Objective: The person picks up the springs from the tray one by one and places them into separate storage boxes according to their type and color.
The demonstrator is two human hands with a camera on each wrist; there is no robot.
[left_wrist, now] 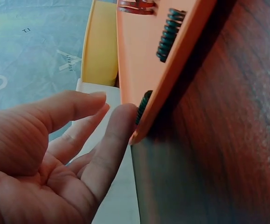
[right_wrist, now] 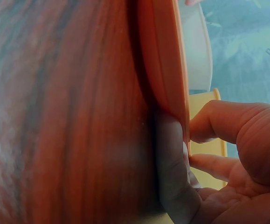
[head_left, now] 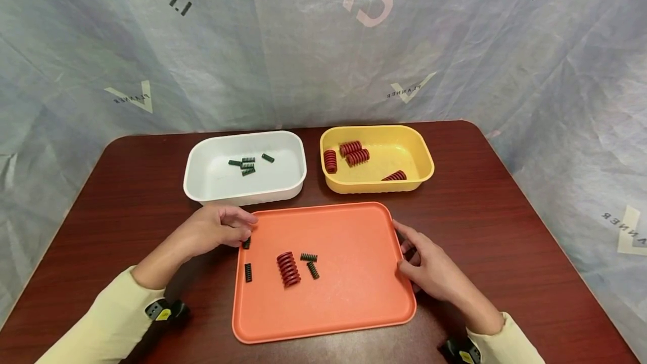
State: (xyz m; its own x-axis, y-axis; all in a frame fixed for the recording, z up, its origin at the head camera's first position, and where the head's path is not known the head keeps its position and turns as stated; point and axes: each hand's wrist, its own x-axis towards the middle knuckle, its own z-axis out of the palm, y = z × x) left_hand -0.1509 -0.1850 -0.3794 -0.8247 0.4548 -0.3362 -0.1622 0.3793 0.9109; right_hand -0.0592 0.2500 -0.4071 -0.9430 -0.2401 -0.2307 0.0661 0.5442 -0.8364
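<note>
An orange tray (head_left: 354, 302) lies on the table with one large red coil spring (head_left: 288, 269) and several small dark green springs. Two of these, a green spring (head_left: 309, 257) and a slanted green spring (head_left: 313, 270), are beside the red one. Another green spring (head_left: 248, 272) stands along the tray's left rim. My left hand (head_left: 214, 229) is at the far left corner, thumb and forefinger apart, a fingertip close by a green spring (left_wrist: 144, 106) at the rim. At the right edge my right hand (head_left: 429, 265) grips the tray's rim between thumb and fingers.
Behind the tray, a white bin (head_left: 207, 176) holds several small green springs. To its right is a yellow bin (head_left: 394, 153) with several red springs. A grey printed sheet (head_left: 283, 44) hangs behind the dark wooden table (head_left: 485, 195).
</note>
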